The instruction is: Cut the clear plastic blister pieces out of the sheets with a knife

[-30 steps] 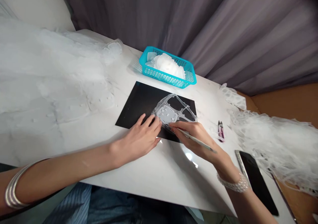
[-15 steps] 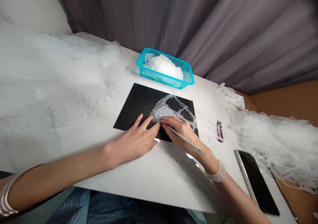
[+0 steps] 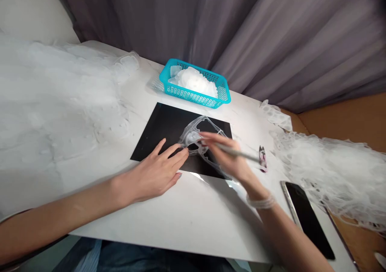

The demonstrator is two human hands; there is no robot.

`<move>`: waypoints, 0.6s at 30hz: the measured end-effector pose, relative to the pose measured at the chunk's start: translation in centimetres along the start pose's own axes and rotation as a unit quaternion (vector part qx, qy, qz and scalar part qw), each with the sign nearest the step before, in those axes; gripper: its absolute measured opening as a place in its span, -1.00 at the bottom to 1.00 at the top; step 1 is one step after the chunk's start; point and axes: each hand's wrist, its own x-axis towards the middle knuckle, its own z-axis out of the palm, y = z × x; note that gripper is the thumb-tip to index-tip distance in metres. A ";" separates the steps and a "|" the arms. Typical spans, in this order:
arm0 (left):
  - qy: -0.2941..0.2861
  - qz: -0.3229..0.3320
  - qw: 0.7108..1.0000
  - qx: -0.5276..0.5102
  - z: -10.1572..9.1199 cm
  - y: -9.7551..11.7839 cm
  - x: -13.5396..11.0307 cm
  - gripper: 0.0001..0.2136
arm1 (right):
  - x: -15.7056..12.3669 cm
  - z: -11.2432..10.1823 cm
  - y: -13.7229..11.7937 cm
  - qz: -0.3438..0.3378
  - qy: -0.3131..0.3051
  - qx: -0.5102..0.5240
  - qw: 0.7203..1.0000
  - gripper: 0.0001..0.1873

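1. Centrally, a thin white sheet (image 3: 192,136) with cut-out openings lies over the 3 o'clock half of a black mat (image 3: 158,123) on the desk (image 3: 181,219).
2. Left hand (image 3: 153,175), at 8 o'clock of the sheet: grip spread at its edge; flat, steady pressure should stop slipping.
3. Right hand (image 3: 230,163), at 4 o'clock, blurred: grip pinching a slim tool (image 3: 249,156); whether it also pinches the sheet cannot be told. Light handling would likely spare the narrow strips.
4. Materials: sheet, translucent and weblike; mat, smooth, four-cornered; basket (image 3: 193,97) at 12 o'clock, pierced blue plastic; heap (image 3: 331,175) at 3 o'clock, frilly, netlike.
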 end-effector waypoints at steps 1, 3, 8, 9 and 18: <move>-0.002 0.001 1.000 -0.002 -0.1 -0.1 0.0 -0.54 | 0.4 -2.1 1.2 0.062 0.047 0.061 0.995 -0.74; -0.001 0.002 1.000 -0.007 -0.1 -0.2 -0.2 -0.54 | 0.9 -7.0 3.8 0.102 0.190 0.149 0.965 -0.78; 0.011 0.002 1.000 -0.008 -0.1 0.1 -0.5 -0.55 | -1.2 -17.6 6.8 0.096 0.278 0.165 0.941 -0.87; 0.009 0.000 1.000 -0.012 -0.2 0.1 -0.4 -0.56 | -1.8 -18.4 6.5 0.091 0.285 0.167 0.940 -0.87; 0.058 -0.112 0.981 -0.146 -2.7 -3.4 3.6 -0.71 | -0.5 -8.6 -1.6 0.116 0.221 0.325 0.912 -0.78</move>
